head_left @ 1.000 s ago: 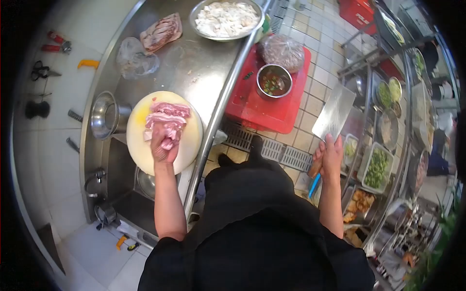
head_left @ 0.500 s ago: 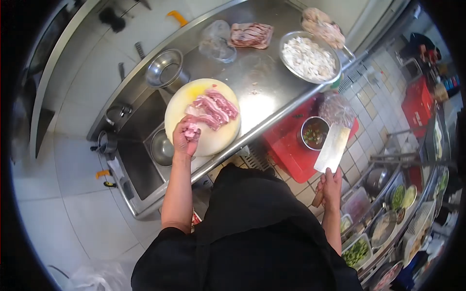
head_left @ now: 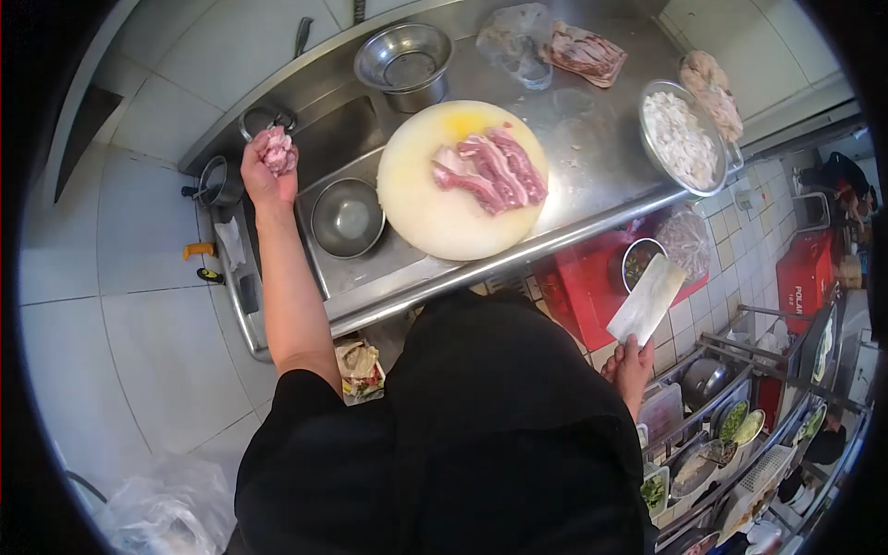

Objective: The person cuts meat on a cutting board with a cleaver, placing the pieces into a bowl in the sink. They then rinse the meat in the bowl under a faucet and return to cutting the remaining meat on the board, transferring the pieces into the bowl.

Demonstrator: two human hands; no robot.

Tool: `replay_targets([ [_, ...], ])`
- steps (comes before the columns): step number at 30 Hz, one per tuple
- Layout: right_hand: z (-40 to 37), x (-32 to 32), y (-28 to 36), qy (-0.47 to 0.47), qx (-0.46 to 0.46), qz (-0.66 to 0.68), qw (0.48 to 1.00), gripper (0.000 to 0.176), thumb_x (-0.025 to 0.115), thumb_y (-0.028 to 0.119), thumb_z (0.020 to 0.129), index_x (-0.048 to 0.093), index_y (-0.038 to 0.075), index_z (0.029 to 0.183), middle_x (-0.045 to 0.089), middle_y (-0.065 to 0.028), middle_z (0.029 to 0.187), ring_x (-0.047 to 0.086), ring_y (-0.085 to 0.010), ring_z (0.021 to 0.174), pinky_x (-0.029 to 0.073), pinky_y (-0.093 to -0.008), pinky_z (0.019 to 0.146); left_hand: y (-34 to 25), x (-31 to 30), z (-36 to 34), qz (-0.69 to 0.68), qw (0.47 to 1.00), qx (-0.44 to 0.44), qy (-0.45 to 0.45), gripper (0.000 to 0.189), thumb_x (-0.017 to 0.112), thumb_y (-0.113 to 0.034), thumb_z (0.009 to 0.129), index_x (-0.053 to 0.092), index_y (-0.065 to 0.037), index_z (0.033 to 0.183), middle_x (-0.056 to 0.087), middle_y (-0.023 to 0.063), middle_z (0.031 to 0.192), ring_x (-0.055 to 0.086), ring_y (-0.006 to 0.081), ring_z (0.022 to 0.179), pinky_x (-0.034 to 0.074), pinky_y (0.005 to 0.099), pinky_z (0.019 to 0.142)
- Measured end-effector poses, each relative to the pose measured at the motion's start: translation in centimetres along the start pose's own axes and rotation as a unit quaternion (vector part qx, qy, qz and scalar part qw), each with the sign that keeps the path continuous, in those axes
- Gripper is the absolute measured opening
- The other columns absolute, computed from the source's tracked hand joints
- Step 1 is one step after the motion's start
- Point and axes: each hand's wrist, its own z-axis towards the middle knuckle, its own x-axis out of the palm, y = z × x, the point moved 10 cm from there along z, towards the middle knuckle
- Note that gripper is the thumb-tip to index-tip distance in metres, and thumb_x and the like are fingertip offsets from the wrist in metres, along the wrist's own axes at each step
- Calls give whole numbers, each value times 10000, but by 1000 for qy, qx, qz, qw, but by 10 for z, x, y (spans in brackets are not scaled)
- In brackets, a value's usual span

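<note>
Cut pieces of raw meat (head_left: 277, 154) are gripped in my left hand (head_left: 266, 180), which is over the sink's left end, near the faucet. My right hand (head_left: 631, 365) holds a cleaver (head_left: 649, 298) out to the right of my body, its broad blade pointing up and away. On the round cutting board (head_left: 421, 217) lie several strips of raw, fatty meat (head_left: 495, 171), side by side. Left of the board, a metal bowl (head_left: 348, 217) sits in the sink (head_left: 338, 129).
At the back of the steel counter (head_left: 592, 139) are a metal bowl on a pot (head_left: 404, 57), a plastic bag (head_left: 513, 42) and a meat slab (head_left: 585, 54). A bowl of pale pieces (head_left: 683, 139) stands right. Below, a red surface (head_left: 578, 301) carries a pot (head_left: 640, 262).
My left hand has carried the meat pieces left, from the cutting board to over the sink. The view has shifted left. The cleaver stays in my right hand, tilted slightly more to the right.
</note>
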Motion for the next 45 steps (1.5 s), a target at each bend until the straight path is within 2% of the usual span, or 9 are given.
replay_targets([
  [9, -31, 97, -3, 3, 41, -83, 996, 235, 494, 226, 1066, 467, 102, 1263, 442, -1, 648, 456, -117, 435, 421, -292, 396, 186, -321, -7, 104, 936, -299, -154, 184, 596, -183, 875, 642, -23, 955, 670, 97, 854, 648, 228, 735, 531, 351, 624],
  [17, -67, 144, 19, -42, 32, -184, 982, 230, 552, 235, 1053, 482, 94, 1221, 473, 4, 675, 453, -105, 457, 394, -265, 413, 253, -399, -22, 211, 837, -420, -280, 233, 566, -222, 938, 649, -38, 1053, 667, 159, 974, 667, 289, 826, 537, 398, 652],
  [23, -100, 147, 24, -133, 61, -242, 959, 301, 540, 241, 1055, 456, 63, 1283, 453, 16, 643, 440, -95, 449, 377, -260, 401, 327, -389, 3, 442, 815, -373, 23, 524, 630, -138, 875, 552, -37, 1383, 692, 149, 1098, 665, 240, 867, 534, 360, 741],
  [25, -107, 150, 24, -153, 73, -251, 953, 309, 540, 238, 1056, 452, 55, 1289, 453, 16, 642, 437, -95, 449, 376, -261, 400, 374, -441, 11, 550, 747, -371, 43, 610, 658, -19, 816, 520, -22, 1410, 697, 119, 1097, 645, 214, 985, 519, 345, 833],
  [27, -106, 163, 24, -117, 75, -274, 952, 324, 541, 238, 1058, 443, 48, 1302, 451, 18, 640, 434, -88, 461, 378, -257, 418, 423, -448, 6, 728, 579, -236, 281, 662, 619, 18, 814, 460, -19, 1456, 698, 136, 1148, 625, 252, 1115, 478, 362, 970],
  [31, -110, 159, 22, -162, 72, -274, 945, 300, 537, 233, 1062, 483, 52, 1295, 509, 11, 638, 443, -80, 440, 359, -239, 402, 452, -479, -21, 722, 616, -144, 281, 413, 564, -223, 889, 657, -28, 1240, 629, 230, 1307, 578, 363, 1231, 445, 423, 1039],
  [40, -103, 168, 27, -130, 64, -269, 952, 225, 550, 230, 1060, 466, 59, 1179, 480, 23, 637, 429, -61, 486, 349, -233, 418, 345, -410, 17, 854, 355, -24, 379, 364, 641, -369, 879, 764, -27, 886, 759, 152, 913, 701, 401, 725, 568, 498, 719],
  [43, -100, 175, 34, -119, 49, -273, 953, 187, 554, 226, 1057, 468, 69, 1112, 476, 23, 636, 431, -57, 491, 348, -234, 421, 274, -411, 42, 778, 577, -249, -11, 508, 656, -506, 893, 767, -11, 925, 759, 173, 938, 716, 383, 753, 561, 502, 704],
  [45, -97, 180, 34, -109, 44, -267, 957, 175, 554, 219, 1057, 474, 70, 1101, 476, 23, 635, 431, -58, 490, 349, -235, 422, 234, -361, 45, 721, 619, -282, -130, 547, 667, -521, 891, 755, 10, 986, 750, 187, 999, 715, 370, 843, 554, 485, 761],
])
